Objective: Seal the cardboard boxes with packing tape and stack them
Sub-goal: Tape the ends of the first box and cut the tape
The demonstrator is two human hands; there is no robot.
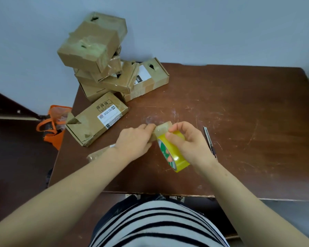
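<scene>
Gripping the roll of packing tape, the right hand curls its fingers over the yellow rim and holds the roll on edge. Whether the roll touches the table cannot be determined. The left hand sits at 9 o'clock of the roll, thumb and fingers pinched on the free tape strip. This short, cloudy strip runs from the top of the roll toward 11 o'clock and spans the gap between the two hands.

Location of the boxes, taken from the hands:
- Flat box: at 10 o'clock, near, lying on the table with its printed label up and one end flap raised. It overhangs the left table edge.
- Labelled box: at 12 o'clock, further back, with a white and black sticker on top.
- Stack of cardboard boxes: at 11 o'clock, at the far-left table corner. The boxes are piled unevenly, the upper ones tilted and carrying wrinkled tape.

A utility knife lies flat on the table at 3 o'clock, just beside the right hand. A brownish scrap shows partly under the left forearm; its nature is unclear. An orange bag rests on the floor at 9 o'clock, beyond the table edge.
</scene>
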